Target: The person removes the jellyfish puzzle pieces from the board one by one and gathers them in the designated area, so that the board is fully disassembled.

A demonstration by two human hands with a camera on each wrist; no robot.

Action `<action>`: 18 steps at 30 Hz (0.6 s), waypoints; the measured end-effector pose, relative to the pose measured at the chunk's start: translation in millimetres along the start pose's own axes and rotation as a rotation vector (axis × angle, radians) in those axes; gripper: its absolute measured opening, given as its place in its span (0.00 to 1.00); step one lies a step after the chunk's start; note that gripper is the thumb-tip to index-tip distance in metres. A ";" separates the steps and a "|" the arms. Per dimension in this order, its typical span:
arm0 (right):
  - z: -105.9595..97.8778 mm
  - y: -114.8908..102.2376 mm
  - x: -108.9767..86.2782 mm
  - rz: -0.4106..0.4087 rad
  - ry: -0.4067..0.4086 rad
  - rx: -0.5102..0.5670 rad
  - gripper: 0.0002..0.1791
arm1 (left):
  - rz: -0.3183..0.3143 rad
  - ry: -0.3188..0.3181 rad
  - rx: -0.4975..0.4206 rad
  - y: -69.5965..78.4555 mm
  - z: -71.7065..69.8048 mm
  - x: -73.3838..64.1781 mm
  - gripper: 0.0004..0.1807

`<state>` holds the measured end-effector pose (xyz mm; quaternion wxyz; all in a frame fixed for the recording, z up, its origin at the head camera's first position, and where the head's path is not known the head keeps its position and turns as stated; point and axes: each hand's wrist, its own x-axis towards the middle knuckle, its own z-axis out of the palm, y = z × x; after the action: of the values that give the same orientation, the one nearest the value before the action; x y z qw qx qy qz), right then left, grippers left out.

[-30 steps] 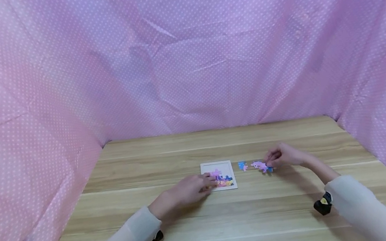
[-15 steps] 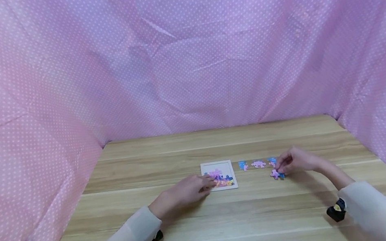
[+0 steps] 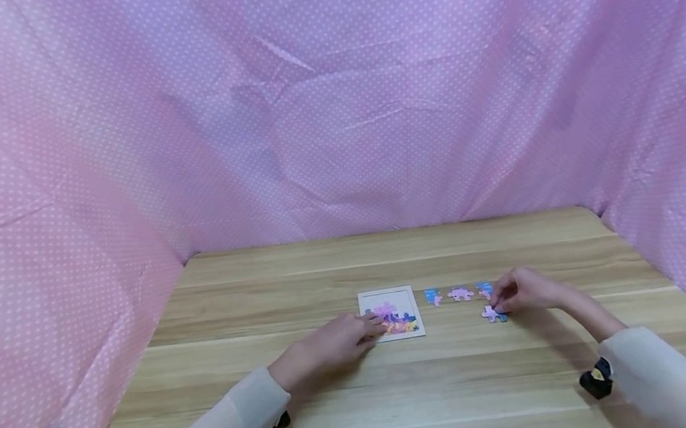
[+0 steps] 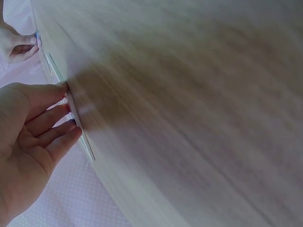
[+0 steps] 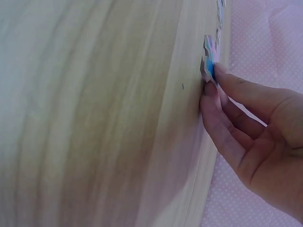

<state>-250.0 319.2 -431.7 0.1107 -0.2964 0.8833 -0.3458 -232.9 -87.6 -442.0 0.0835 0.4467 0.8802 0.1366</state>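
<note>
A white-framed jigsaw tray (image 3: 412,307), partly filled with pink, purple and yellow pieces, lies mid-table. My left hand (image 3: 342,340) rests on its left side, fingers extended over the edge; the left wrist view shows the fingertips touching the tray (image 4: 87,147). To the right, my right hand (image 3: 525,289) pinches a pink and blue puzzle piece (image 3: 491,314) between thumb and fingers. In the right wrist view this puzzle piece (image 5: 209,66) is tilted, close to the tabletop. Part of it is hidden by the fingertips.
Three loose pieces lie in a row right of the tray: a blue and pink one (image 3: 432,296), a pink one (image 3: 460,294), and another blue and pink one (image 3: 484,288) close to my right hand. Pink dotted cloth (image 3: 332,135) hangs around the wooden table (image 3: 409,402).
My right hand has moved right and nearer with the puzzle piece, away from the row, uncovering the row's right-hand piece. Over the last half second it barely moves. My left hand stays on the tray.
</note>
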 end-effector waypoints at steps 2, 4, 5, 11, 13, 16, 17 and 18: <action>-1.2 -0.4 0.3 -0.011 -0.003 -0.010 0.02 | 0.001 0.002 -0.012 -0.2 0.0 1.0 0.18; -2.6 -1.7 1.2 -0.020 -0.006 -0.022 0.02 | 0.005 0.007 -0.016 -0.9 -0.4 1.4 0.18; -2.9 -2.2 1.9 -0.023 -0.006 -0.030 0.02 | 0.004 0.009 -0.017 -1.1 -0.7 1.5 0.18; -2.5 -1.3 2.2 -0.043 0.000 -0.064 0.04 | -0.013 0.003 -0.033 -0.5 -1.9 1.3 0.18; -3.1 0.0 1.6 -0.034 -0.006 -0.067 0.04 | -0.020 -0.002 -0.042 0.0 -2.0 1.2 0.18; -6.6 0.6 1.5 -0.011 -0.019 -0.052 0.04 | -0.021 -0.009 -0.044 0.0 -2.1 1.0 0.19; -8.2 0.2 2.0 0.003 -0.020 -0.034 0.04 | -0.014 -0.008 -0.044 -0.2 -2.1 0.9 0.19; -9.9 -0.3 2.6 0.011 -0.017 -0.022 0.04 | -0.003 -0.005 -0.040 -0.6 -1.8 0.9 0.19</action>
<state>-255.9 322.9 -424.2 0.1168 -0.2958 0.8877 -0.3330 -234.4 -87.5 -440.5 0.0948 0.4442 0.8777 0.1530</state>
